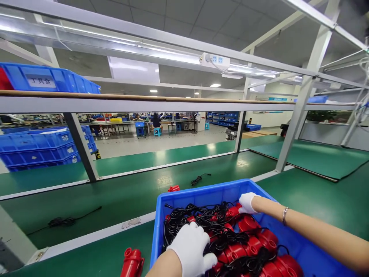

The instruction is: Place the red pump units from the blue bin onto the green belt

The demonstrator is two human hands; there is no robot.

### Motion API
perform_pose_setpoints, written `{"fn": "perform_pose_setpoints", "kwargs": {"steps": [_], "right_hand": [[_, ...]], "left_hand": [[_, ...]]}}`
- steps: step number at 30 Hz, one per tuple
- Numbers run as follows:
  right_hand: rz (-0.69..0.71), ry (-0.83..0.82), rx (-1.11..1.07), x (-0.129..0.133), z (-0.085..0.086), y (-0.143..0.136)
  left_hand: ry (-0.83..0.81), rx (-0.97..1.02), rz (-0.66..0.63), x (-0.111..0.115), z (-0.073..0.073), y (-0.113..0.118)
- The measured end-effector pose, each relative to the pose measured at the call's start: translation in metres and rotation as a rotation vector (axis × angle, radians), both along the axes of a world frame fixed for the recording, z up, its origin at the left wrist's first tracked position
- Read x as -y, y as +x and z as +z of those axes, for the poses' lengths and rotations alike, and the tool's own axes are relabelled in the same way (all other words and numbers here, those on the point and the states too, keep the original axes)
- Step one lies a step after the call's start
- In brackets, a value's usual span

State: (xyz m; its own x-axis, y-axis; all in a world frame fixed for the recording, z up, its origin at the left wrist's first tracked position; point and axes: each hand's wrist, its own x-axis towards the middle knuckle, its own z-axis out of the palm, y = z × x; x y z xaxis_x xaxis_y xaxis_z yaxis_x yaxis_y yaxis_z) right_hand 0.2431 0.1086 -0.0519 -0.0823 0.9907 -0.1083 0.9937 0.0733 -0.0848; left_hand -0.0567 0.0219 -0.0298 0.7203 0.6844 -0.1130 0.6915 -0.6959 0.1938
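Observation:
A blue plastic bin (pixel 245 184) in front of me holds several red plastic housings (pixel 253 246) and tangled bundles of thin black cable (pixel 227 240). My left hand (pixel 191 246), in a white glove, rests over the cables at the bin's near left, its thumb spread from its bent fingers. At the far right corner inside the bin, my right hand (pixel 247 202), also white-gloved, has its fingers closed around the end of a red housing (pixel 234 211). Its fingertips are partly hidden. Another red housing (pixel 132 261) lies on the green bench left of the bin.
Beyond the bin, a small red part (pixel 173 188) and a coiled black cable (pixel 198 179) lie on the green surface. Another black cable (pixel 65 221) is at left. Metal frame posts (pixel 80 150) and a shelf (pixel 173 104) cross ahead. Stacked blue bins (pixel 43 148) stand far left.

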Motion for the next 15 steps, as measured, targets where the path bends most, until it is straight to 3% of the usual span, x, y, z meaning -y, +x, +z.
{"fn": "perform_pose_setpoints", "kwargs": {"steps": [2, 4, 8, 12, 15], "right_hand": [[-0.046, -0.088, 0.092, 0.002, -0.001, 0.001], [-0.077, -0.136, 0.173, 0.000, 0.010, 0.003], [-0.087, -0.046, 0.170, 0.001, 0.058, 0.013], [-0.025, 0.044, -0.023, 0.028, 0.108, 0.008], [0.026, 0.039, -0.308, 0.059, 0.129, -0.023]], "left_hand": [[0.016, 0.050, 0.009, 0.001, -0.002, -0.001], [0.014, 0.090, 0.029, 0.002, -0.002, -0.002], [-0.029, 0.245, 0.122, 0.001, 0.000, -0.002], [-0.093, 0.629, 0.255, -0.002, 0.011, 0.010], [-0.231, 0.906, 0.304, 0.001, 0.028, 0.027]]}}
